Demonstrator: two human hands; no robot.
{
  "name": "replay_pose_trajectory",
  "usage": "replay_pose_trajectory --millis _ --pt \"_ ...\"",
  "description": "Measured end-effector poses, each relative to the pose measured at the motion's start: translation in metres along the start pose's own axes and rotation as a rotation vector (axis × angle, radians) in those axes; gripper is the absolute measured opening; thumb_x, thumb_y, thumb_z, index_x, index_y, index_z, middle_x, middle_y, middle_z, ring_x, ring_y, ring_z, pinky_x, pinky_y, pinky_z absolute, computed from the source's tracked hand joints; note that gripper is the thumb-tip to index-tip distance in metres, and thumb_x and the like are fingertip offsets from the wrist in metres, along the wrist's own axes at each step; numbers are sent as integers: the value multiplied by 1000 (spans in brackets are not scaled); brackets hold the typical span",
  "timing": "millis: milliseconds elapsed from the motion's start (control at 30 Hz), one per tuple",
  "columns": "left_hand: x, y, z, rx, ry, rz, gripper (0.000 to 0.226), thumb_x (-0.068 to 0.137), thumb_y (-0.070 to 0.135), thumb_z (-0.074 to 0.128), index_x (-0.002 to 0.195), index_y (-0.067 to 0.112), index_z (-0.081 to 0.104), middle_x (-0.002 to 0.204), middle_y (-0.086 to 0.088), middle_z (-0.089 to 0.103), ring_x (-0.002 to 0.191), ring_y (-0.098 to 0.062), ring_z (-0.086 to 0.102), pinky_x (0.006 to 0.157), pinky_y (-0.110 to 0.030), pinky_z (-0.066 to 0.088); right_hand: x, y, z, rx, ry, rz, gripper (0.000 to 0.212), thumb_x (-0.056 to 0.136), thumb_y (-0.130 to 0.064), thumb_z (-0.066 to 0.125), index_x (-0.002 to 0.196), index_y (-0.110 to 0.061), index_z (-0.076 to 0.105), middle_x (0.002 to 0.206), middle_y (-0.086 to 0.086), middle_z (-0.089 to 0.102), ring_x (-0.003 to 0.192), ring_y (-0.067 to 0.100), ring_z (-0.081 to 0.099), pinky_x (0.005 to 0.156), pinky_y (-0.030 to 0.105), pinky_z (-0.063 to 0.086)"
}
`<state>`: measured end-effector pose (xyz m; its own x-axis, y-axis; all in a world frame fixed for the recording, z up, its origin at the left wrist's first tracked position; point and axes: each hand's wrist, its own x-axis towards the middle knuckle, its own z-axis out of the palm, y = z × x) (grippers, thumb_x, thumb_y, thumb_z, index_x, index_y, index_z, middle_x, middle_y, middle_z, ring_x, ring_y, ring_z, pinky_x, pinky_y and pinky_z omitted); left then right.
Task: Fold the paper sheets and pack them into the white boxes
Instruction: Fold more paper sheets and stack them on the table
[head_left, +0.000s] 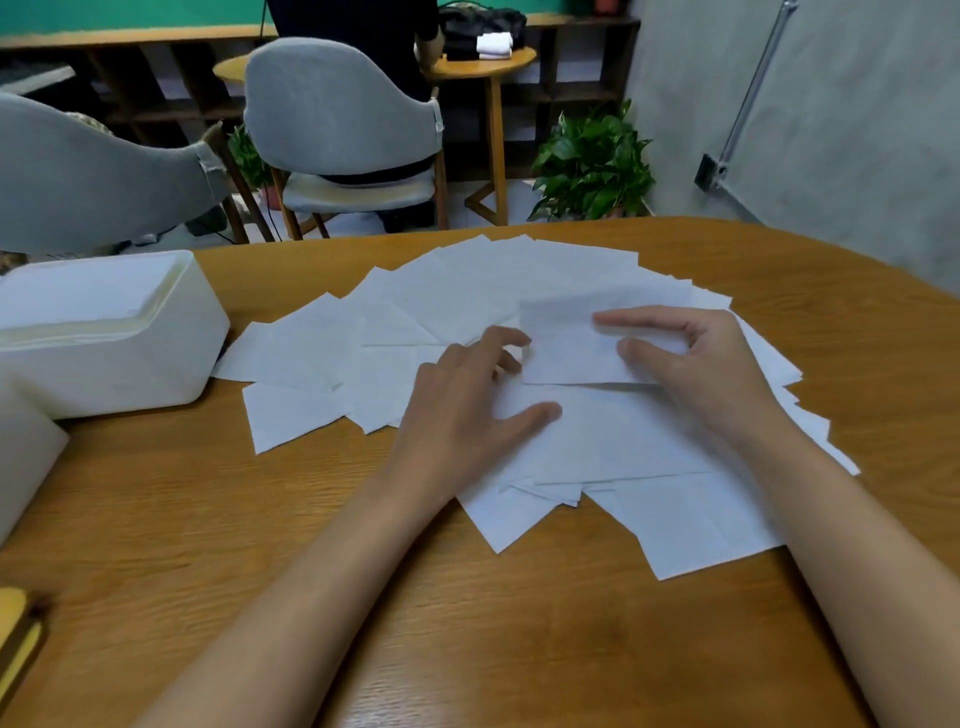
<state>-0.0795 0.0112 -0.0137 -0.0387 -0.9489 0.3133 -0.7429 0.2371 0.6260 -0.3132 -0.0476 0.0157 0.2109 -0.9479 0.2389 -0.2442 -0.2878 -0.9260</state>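
Right of the white rectangular plastic box (119, 358), our right hand (711, 364) pinches a folded white paper sheet (566, 348), while our left hand (462, 410) rests with fingers relaxed, holding nothing.

We see matt white paper sheets (597, 447) on a grained, satin wood table (467, 623), beside a smooth plastic-looking box (119, 364).

Grey chair (337, 104), potted plant (592, 161), possibly a bag (478, 23)

Grey chairs (337, 104), round side table (478, 65) — potted plant (592, 161).
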Motion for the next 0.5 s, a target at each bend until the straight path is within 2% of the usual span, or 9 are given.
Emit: replay_pose_trajectory --millis 67,167,233,300,367,433,500 --pt "0 3 1 87 -11 44 51 85 59 78 128 37 62 108 20 66 106 -6 58 97 -38 39 1 5 -6 -36 5 3 35 96 2 65 110 -26 81 115 -20 75 109 -10 65 88 4 46" --pt "4 12 6 145 -59 55 39 87 56 76 121 39 68 98 19 64 98 1 56 92 -33 30 -1 14 -5 23 85 1 38 95 4 63 110 -26 82 113 -16 78 111 0 69 94 20 52" --pt "6 15 10 85 -80 24 29 88 47 79 114 35 74 93 15 65 92 0 57 90 -31 32 1 17 -1 31 121 -12 39 94 5 63 111 -24 82 113 -17 78 112 4 70 98 26 53" --pt "5 18 11 -24 -64 29 14 88 32 81 102 27 79 89 12 67 86 -1 58 81 -22 38 2 18 0 20 122 -31 38 94 5 62 111 -23 81 112 -19 78 112 2 69 98 24 52" --pt "0 20 6 -121 -12 28 5 90 22 80 95 23 79 90 11 70 83 1 60 73 -11 39 3 17 -2 6 130 -41 38 95 5 60 111 -24 81 111 -24 76 107 -4 68 93 16 50" --pt "-3 19 -4 -247 9 -17 4 93 20 79 95 24 78 89 14 73 81 0 64 71 -10 43 3 16 -6 15 133 -38 34 97 0 62 113 -25 80 114 -25 76 99 -9 68 84 7 47" --pt "-6 15 -14 -359 3 -49 3 95 21 77 97 24 79 80 15 72 74 -2 64 66 -13 44 3 14 -5 60 90 -21 24 100 -11 66 116 -23 79 119 -18 76 104 -9 67 87 8 48"
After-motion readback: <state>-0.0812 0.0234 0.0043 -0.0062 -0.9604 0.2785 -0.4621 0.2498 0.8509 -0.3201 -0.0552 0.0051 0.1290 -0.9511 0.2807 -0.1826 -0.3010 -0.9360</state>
